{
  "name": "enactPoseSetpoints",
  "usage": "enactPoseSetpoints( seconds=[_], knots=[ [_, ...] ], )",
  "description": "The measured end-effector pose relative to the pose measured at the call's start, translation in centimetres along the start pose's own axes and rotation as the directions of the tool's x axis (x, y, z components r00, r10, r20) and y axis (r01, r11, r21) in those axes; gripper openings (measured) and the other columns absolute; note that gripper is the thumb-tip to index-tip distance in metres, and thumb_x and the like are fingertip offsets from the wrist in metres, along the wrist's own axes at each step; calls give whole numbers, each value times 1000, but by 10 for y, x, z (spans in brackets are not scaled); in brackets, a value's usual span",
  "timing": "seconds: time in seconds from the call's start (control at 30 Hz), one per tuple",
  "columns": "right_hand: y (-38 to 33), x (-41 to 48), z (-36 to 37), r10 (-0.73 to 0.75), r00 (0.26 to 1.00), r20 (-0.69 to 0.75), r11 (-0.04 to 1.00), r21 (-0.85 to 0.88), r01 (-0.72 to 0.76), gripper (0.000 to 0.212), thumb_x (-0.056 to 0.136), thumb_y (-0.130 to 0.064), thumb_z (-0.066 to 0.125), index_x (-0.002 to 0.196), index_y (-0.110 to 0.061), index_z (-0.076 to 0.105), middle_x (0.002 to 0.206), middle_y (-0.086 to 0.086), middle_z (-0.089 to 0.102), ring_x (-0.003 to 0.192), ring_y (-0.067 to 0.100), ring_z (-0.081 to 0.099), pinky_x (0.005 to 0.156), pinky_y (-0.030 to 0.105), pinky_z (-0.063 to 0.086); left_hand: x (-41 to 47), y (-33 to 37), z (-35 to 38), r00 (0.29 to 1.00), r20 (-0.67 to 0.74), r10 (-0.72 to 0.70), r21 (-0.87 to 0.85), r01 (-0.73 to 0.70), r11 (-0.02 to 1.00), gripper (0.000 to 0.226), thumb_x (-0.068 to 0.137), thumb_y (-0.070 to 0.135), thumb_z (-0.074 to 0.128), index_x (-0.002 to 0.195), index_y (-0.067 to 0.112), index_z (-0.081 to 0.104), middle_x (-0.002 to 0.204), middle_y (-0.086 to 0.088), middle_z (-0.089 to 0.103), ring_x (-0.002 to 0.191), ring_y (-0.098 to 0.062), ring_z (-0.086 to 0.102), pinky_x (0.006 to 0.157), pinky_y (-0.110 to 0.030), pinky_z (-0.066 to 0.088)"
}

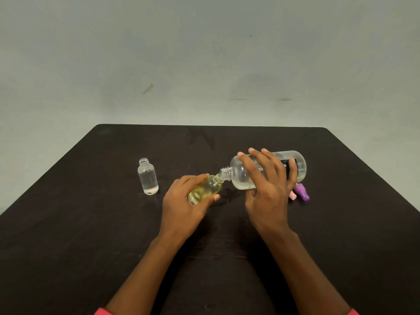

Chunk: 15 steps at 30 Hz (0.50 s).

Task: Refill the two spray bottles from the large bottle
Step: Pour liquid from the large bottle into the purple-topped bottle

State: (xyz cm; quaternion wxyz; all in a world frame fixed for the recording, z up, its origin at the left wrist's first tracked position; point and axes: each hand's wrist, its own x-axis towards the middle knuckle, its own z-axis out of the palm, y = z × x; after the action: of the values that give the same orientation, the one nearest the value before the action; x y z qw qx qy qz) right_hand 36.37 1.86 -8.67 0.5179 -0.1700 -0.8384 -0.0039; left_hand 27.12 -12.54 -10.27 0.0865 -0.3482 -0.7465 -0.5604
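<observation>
Head view, and I start from the hands. My left hand (181, 201) grasps the yellowish spray bottle (208, 188): the thumb presses on its near side and the fingers curl over its far side. This bottle is lifted and tilted, with its open neck pointing up and to the right. My right hand (270, 185) grasps the large bottle (239, 176) from above, with the fingers spread over the top of its body and the thumb under it. The large bottle lies almost horizontal in the air, its bottom to the right and its open threaded mouth to the left. The mouth meets the neck of the yellowish spray bottle, mouth against mouth. Clear liquid is collected along the lower side of the large bottle, and a dark label shows between my fingers. I cannot tell if liquid passes between the two mouths. Just beside my right hand, on its right, a pink cap (292, 195) and a purple cap (302, 193) lie on the bench (91, 223), close to each other. Well apart on the left, the clear spray bottle (147, 177) stands upright on the bench with its neck open. The bench is dark, and behind it is a pale grey wall (204, 64). Red sleeve (100, 311) edges show at the bottom.
</observation>
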Motion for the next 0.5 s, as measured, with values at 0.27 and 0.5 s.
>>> enactPoseSetpoints(
  seconds=[0.27,0.5],
  knots=[
    [1,0,0,2,1000,5,1000,4,-2,75,64,13,59,129,-24,56,131,0,58,130,18,42,116,47,6,1,-1,0,1000,2,0,8,0,1000,47,64,36,77,110,30,68,101,15,66,95,-6,59,85,-34,51],
    [0,0,0,2,1000,-6,1000,2,-2,73,65,11,56,128,-24,57,130,0,58,130,18,42,116,46,5,1,-1,0,1000,2,7,3,-7,1000,47,64,36,77,110,29,68,102,14,66,96,-6,59,85,-34,51]
  ],
)
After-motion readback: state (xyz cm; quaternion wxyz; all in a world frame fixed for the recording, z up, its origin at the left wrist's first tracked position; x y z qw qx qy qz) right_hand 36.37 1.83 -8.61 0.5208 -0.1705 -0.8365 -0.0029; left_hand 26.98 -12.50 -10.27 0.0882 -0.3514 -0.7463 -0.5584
